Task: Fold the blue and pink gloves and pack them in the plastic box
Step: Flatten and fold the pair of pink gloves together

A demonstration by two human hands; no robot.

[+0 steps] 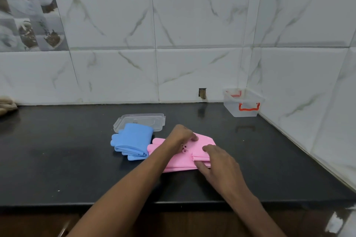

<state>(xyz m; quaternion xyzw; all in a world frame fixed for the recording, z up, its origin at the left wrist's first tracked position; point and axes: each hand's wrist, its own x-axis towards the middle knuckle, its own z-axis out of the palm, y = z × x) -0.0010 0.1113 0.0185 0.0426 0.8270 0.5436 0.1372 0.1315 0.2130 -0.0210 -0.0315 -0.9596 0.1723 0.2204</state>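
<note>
The pink gloves (202, 143) lie flat on the black counter (77, 159) in the middle of the view. My left hand (180, 136) rests on their upper left part, fingers curled and pinching the pink rubber. My right hand (217, 159) presses down on their right front edge, where a fold shows. The blue gloves (134, 140) lie folded just to the left, touching the pink ones. The clear plastic box (243, 105) with orange handles stands empty in the back right corner. Its clear lid (142, 120) lies flat behind the blue gloves, partly under them.
White marbled tile walls close the counter at the back and on the right. A beige cloth (7, 105) sits at the far left edge. A small hole in the wall (202, 93) shows left of the box. The counter's front edge runs below my forearms.
</note>
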